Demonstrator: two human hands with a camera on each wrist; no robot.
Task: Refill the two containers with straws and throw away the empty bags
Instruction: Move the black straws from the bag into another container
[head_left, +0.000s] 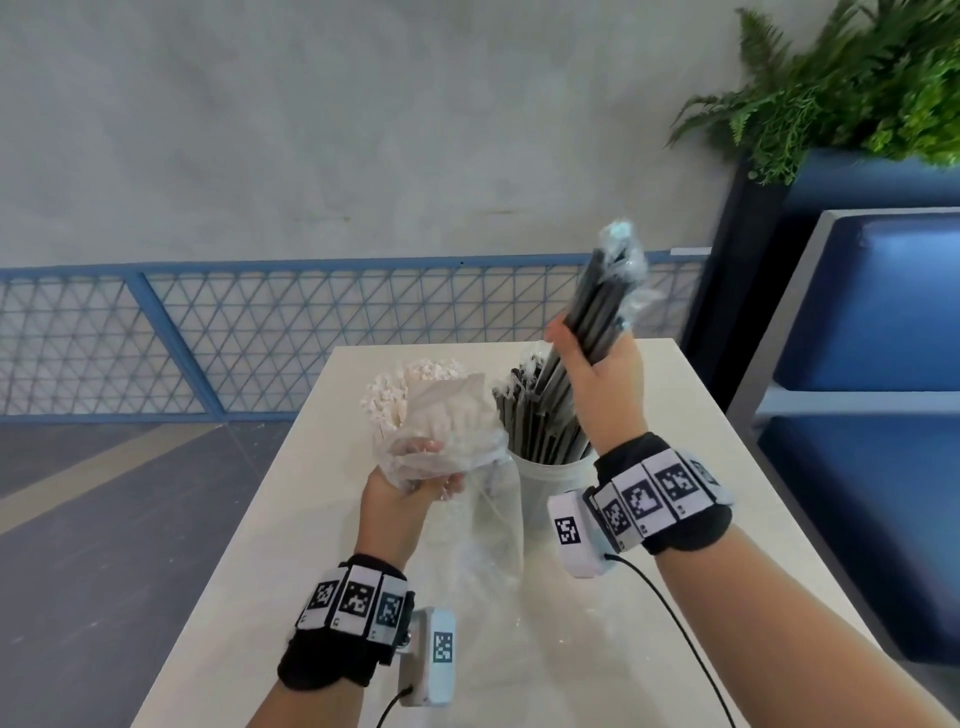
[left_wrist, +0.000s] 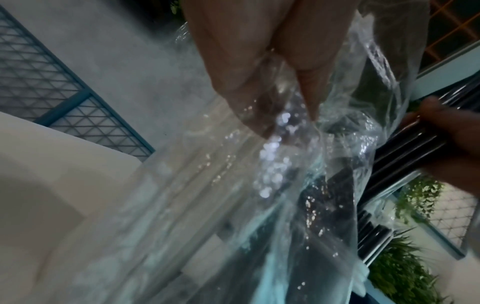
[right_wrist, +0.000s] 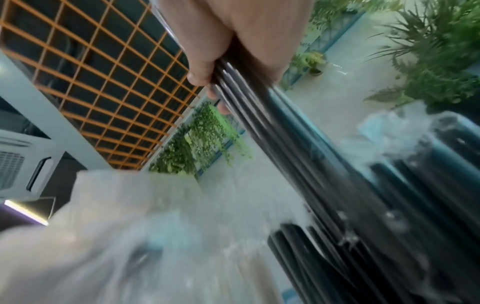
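My left hand (head_left: 431, 467) grips a crumpled clear plastic bag (head_left: 452, 431) over the table, in front of a bunch of white straws (head_left: 410, 384) standing in a clear container (head_left: 493, 525). In the left wrist view my fingers (left_wrist: 233, 82) pinch the clear bag (left_wrist: 259, 168). My right hand (head_left: 587, 353) grips a bundle of black straws (head_left: 602, 301), tilted, with a scrap of clear wrap (head_left: 623, 254) on its top end. The bundle's lower end reaches into the white container (head_left: 550, 478), which holds more black straws (right_wrist: 389, 205). My thumb presses on the held bundle (right_wrist: 272, 123).
The pale table (head_left: 675, 597) runs forward from me, with both containers near its middle. A blue mesh railing (head_left: 260, 332) stands behind the table. A blue bench (head_left: 872, 364) and a planter with ferns (head_left: 857, 93) are close on the right.
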